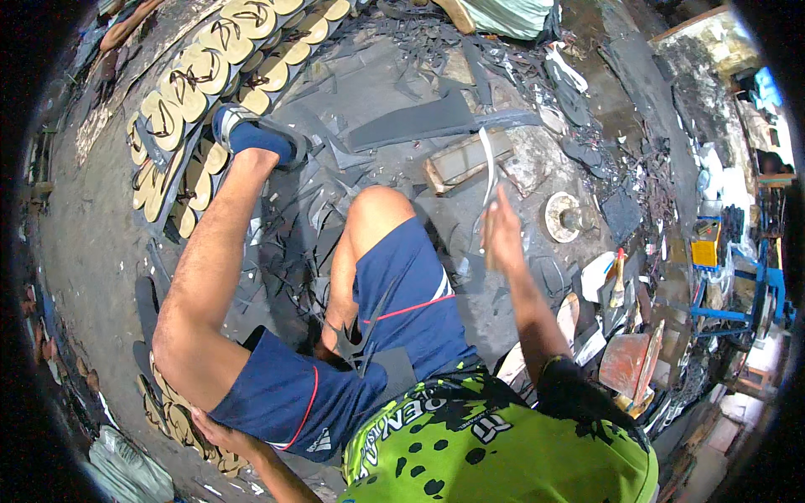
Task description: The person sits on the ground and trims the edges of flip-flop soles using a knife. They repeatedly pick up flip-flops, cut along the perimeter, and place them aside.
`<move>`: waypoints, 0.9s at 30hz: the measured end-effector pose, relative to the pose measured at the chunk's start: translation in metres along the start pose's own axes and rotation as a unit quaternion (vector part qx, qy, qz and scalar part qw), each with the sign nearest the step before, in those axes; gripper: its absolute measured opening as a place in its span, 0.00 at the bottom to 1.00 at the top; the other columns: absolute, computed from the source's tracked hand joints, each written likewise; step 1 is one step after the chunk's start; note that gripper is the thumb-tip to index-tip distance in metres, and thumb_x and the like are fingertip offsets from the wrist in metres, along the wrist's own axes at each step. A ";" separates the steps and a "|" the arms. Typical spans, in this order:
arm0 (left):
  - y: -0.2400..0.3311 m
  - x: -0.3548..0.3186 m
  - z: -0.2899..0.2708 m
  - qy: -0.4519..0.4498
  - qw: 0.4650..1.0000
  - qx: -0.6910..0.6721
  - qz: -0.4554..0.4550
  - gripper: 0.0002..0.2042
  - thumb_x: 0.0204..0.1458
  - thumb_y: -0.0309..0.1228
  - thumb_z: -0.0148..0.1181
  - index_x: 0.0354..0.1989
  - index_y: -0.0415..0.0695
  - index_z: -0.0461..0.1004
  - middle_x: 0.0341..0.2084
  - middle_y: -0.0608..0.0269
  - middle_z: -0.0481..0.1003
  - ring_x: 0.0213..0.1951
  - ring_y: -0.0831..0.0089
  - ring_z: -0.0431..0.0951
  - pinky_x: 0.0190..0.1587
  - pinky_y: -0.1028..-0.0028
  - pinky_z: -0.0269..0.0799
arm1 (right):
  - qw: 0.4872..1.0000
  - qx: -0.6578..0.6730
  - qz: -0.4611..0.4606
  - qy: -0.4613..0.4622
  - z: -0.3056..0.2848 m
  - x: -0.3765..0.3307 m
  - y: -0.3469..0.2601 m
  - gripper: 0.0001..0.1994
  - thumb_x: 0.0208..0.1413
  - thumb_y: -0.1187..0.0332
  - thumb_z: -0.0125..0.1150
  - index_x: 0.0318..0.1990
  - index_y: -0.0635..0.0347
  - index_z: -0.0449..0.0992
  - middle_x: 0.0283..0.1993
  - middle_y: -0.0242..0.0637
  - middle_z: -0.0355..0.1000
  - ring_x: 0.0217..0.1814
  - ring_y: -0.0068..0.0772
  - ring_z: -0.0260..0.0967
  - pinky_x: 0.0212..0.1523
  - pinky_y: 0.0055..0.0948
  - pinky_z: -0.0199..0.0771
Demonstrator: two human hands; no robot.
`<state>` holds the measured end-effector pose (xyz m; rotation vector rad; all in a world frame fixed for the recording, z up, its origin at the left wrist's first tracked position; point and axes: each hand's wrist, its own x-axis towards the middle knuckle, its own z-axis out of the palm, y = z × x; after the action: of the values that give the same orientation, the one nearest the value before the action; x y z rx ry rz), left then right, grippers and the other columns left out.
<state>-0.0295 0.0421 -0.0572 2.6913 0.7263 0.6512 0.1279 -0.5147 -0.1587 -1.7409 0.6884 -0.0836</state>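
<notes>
My right hand (503,228) is closed around the handle of a knife, its index finger stretched toward the blade. The long, pale, curved knife blade (490,163) points away from me, beside a wooden block (470,161). Beyond the block lies a dark sheet of sole rubber (411,123). My left hand (220,432) is low beside my left thigh, near a pile of tan sandals (178,423); its fingers are partly hidden, so their grip does not show. Dark cut scraps (362,345) rest on my lap.
Rows of tan sandals with dark straps (205,69) stand at the far left. Rubber offcuts (335,147) litter the floor between my legs and beyond. To the right are a small jar on a round base (563,218), a brush (619,285) and a reddish container (625,362). Another person's arm (126,27) shows top left.
</notes>
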 end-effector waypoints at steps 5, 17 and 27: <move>-0.010 0.001 -0.002 -0.002 0.979 -0.151 -0.140 0.23 0.63 0.38 0.41 0.60 0.34 0.63 0.57 0.39 0.64 0.58 0.49 0.66 0.61 0.59 0.59 | 0.997 -0.057 0.017 -0.054 0.016 -0.002 0.046 0.24 0.67 0.58 0.40 0.69 0.45 0.53 0.24 0.28 0.63 0.19 0.19 0.60 0.18 0.23 0.66; 0.015 0.001 -0.005 -0.009 0.999 0.013 0.040 0.18 0.61 0.32 0.42 0.55 0.36 0.67 0.54 0.42 0.67 0.54 0.49 0.68 0.56 0.58 0.63 | 0.981 -0.147 -0.120 -0.043 0.022 0.037 0.082 0.24 0.68 0.56 0.36 0.69 0.48 0.55 0.19 0.24 0.58 0.16 0.17 0.56 0.15 0.22 0.59; 0.023 0.141 0.002 -0.056 0.938 -0.304 -0.153 0.26 0.63 0.45 0.44 0.54 0.30 0.66 0.52 0.50 0.70 0.52 0.65 0.71 0.55 0.65 0.65 | 0.992 -0.074 -0.067 -0.081 0.024 0.017 0.059 0.25 0.66 0.54 0.43 0.68 0.47 0.56 0.23 0.26 0.61 0.21 0.18 0.59 0.19 0.21 0.64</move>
<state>0.0894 0.0975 -0.0017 1.9807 0.7430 0.5273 0.1280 -0.5090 -0.2246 -1.9122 0.4691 0.0174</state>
